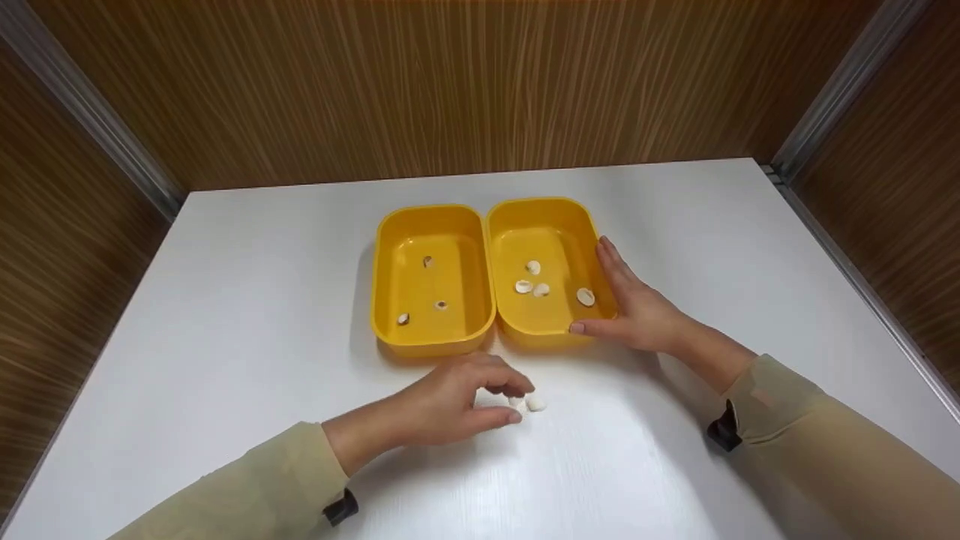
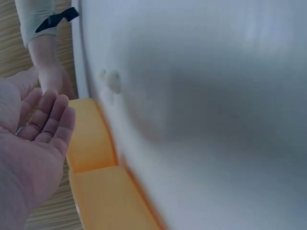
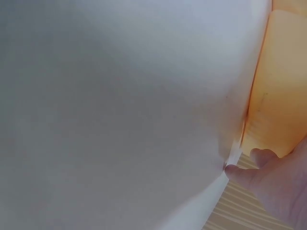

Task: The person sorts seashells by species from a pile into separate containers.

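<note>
In the head view my left hand is low over the table in front of two yellow bins, thumb and fingers spread with a gap between them. Small white shells lie on the table right by its fingertips. The left wrist view shows its relaxed fingers with the white shells apart from them. My right hand rests against the near right corner of the right bin, straight fingers along its side and thumb at the front rim. Several white shells lie inside that bin.
The left yellow bin stands against the right one and holds 3 small brown-and-white shells. Both bins stand on a white table. Wood-grain panels enclose the table at the back and sides.
</note>
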Available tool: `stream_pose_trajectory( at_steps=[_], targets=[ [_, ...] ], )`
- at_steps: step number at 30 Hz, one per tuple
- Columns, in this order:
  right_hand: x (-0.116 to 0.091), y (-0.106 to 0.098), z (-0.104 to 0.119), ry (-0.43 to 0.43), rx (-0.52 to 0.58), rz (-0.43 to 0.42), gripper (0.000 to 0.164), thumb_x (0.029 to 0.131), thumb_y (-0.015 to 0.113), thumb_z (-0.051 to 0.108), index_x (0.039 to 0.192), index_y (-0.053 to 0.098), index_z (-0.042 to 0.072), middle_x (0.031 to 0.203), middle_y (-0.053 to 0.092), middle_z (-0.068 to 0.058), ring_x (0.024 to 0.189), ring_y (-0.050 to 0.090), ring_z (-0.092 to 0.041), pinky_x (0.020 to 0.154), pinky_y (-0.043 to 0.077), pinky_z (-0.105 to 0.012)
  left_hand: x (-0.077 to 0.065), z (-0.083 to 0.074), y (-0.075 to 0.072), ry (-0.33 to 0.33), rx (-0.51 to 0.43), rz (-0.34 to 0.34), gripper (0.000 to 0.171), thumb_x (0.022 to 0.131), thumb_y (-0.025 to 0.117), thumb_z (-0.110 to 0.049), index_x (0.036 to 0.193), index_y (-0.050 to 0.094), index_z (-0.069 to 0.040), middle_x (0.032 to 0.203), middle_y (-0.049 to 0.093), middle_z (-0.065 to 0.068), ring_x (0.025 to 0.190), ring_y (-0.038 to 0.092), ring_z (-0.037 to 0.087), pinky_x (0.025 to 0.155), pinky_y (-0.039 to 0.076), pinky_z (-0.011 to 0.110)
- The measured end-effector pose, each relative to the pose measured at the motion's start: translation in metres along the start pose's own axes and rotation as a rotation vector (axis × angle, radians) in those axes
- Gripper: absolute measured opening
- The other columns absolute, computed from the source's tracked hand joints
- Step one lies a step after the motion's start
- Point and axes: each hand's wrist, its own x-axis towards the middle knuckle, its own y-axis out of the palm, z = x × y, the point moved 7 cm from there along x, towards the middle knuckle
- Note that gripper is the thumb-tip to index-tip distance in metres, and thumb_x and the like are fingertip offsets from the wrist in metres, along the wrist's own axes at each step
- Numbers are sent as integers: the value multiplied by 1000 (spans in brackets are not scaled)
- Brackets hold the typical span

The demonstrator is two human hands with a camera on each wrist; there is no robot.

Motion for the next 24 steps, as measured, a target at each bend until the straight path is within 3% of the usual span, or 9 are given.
stream_pose_trajectory(
  at_steps=[6,13,24],
  targets=[
    [0,0,0,8,2,0,129,89,80,61,170,-9,18,177,-14,-3,162,5,-38,126,16,-61,-9,17,11,-54,-22,25,28,100,77,-17,127,73,-7,117,73,5,109,66,19,101,53,31],
    [0,1,-3,14,5,1,131,87,80,63,170,-10,17,177,-15,1,162,6,-38,125,17,-61,-15,31,14,-67,11,-10,27,99,78,-14,124,74,-7,116,72,3,106,66,17,98,54,32],
    [0,0,-1,3,1,-8,130,87,80,62,170,-8,15,178,-11,-6,162,5,-37,125,17,-61,-16,47,17,-93,49,-26,29,97,81,-23,123,75,-13,115,66,-3,100,59,14,91,50,29]
  ],
)
